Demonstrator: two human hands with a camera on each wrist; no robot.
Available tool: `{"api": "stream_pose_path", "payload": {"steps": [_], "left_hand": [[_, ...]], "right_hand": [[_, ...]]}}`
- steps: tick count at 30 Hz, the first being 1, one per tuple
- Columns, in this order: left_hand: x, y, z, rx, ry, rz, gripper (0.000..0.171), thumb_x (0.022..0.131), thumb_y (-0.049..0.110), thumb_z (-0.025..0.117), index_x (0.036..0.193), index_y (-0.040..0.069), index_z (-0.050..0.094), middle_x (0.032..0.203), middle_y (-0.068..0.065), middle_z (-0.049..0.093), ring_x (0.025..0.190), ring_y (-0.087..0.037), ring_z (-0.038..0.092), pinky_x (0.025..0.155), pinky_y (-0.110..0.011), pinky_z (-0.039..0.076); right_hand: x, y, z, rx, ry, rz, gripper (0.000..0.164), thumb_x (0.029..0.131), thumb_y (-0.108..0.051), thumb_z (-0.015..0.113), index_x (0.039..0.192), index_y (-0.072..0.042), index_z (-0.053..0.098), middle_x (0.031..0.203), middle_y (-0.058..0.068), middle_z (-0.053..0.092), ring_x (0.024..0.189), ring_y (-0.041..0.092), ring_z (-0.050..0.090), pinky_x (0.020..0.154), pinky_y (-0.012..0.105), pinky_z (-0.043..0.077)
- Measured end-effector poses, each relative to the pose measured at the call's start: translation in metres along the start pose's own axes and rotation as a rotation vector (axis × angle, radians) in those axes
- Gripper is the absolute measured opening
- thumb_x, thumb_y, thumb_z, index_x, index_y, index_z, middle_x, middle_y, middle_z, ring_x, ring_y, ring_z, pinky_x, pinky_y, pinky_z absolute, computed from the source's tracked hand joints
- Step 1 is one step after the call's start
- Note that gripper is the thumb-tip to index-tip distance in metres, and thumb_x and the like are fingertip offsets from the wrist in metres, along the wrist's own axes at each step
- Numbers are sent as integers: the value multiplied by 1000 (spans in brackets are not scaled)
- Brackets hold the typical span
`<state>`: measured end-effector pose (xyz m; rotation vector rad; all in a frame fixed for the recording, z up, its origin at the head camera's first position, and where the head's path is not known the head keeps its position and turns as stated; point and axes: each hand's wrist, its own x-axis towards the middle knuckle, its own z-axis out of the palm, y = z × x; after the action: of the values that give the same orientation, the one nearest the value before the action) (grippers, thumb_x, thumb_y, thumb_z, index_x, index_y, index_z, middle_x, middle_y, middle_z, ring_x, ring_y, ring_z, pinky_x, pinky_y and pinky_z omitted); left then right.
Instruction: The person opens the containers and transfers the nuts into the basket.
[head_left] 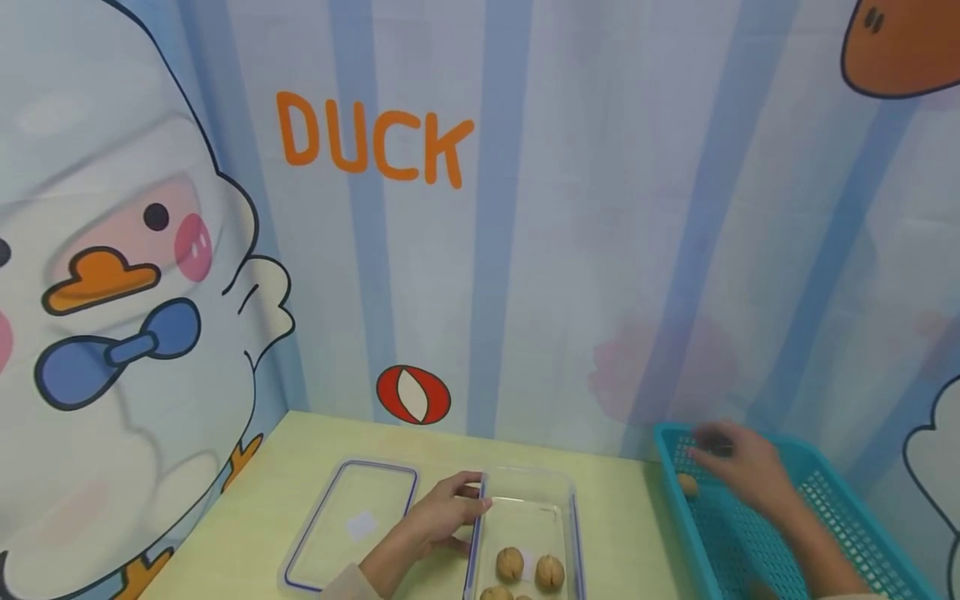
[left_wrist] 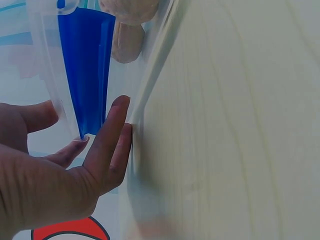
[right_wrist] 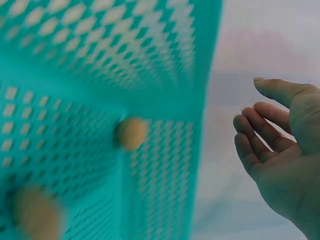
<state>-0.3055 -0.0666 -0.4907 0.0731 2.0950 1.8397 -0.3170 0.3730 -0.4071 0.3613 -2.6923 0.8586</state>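
Note:
My left hand (head_left: 450, 512) holds the left wall of a clear plastic container (head_left: 529, 500), its thumb at the rim and fingers on the outside. A blue strip (left_wrist: 87, 75) along that wall shows between thumb and fingers in the left wrist view. Several walnuts (head_left: 550, 573) lie in the container's near part. Over the far end of a turquoise basket (head_left: 678, 533) is my right hand (head_left: 750, 471), fingers loosely bent and nothing in them. One walnut (right_wrist: 132, 133) sits in a basket corner; a second, blurred walnut (right_wrist: 37, 214) lies farther along the basket floor.
Left of the container lies a clear lid (head_left: 322, 533) with a blue seal and a white square on it. The pale wooden table (head_left: 622, 533) meets a cartoon-printed curtain (head_left: 570, 250) behind. High mesh walls surround the basket's inside.

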Motion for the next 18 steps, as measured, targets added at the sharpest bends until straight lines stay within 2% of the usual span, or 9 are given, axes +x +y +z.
{"api": "stream_pose_path", "payload": {"steps": [4, 7, 11, 18], "left_hand": [[0, 0, -1, 0, -6, 0, 58, 103, 17, 69, 155, 4, 47, 143, -19, 55, 121, -38, 62, 73, -47, 64], [-1, 1, -1, 4, -7, -2, 58, 103, 18, 69, 156, 5, 47, 144, -19, 54, 122, -38, 61, 72, -45, 64], [-3, 1, -1, 12, -9, 2, 58, 104, 19, 68, 156, 4, 47, 144, -19, 54, 123, -39, 61, 72, -46, 64], [-2, 0, 0, 9, -6, 16, 58, 104, 18, 68, 156, 4, 46, 143, -19, 55, 122, -40, 62, 73, -48, 64]], "right_hand": [[4, -40, 6, 41, 24, -123, 36, 97, -21, 80, 124, 1, 71, 116, 18, 74, 105, 38, 72, 90, 56, 59], [4, -70, 12, 56, 19, -221, 31, 95, -18, 82, 120, -4, 73, 114, 10, 75, 104, 32, 73, 89, 46, 61], [-1, -104, 22, 76, -28, -323, 27, 94, -21, 83, 118, -10, 75, 112, -1, 73, 101, 25, 72, 86, 35, 61], [-10, -144, 42, 170, -80, -467, 26, 94, -21, 83, 118, -19, 74, 109, -13, 69, 99, 10, 68, 85, 32, 61]]}}
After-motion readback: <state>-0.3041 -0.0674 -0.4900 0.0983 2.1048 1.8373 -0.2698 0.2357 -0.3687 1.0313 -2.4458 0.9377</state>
